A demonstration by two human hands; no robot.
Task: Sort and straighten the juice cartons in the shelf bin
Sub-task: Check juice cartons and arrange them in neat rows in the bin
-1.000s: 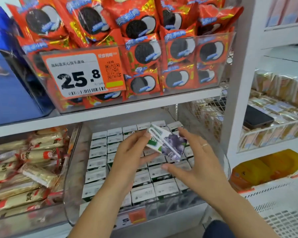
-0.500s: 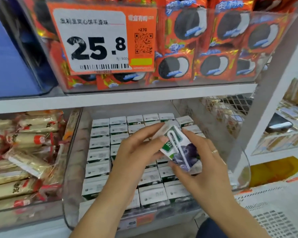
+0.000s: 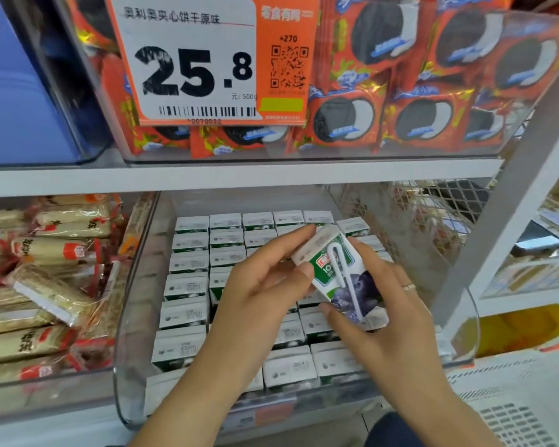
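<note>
Shelf bin (image 3: 133, 317): I count roughly thirty upright cartons (image 3: 188, 287) in rows, exact number hidden by arms. One juice carton (image 3: 339, 272) is out, tilted, above the bin's middle. Left hand (image 3: 259, 285) pinches its top, right hand (image 3: 378, 314) grips the bottom. Step: reorienting. Next, I judge: upright it, find a gap, likely right side.

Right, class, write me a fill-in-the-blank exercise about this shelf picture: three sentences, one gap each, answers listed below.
1. The juice carton lifted above the clear bin is held by ____ hands, the left hand and the right hand.
2. A white ____ is stuck on the held carton's face.
3. The price tag on the shelf above reads ____.

Missing words: both; straw; 25.8
</note>
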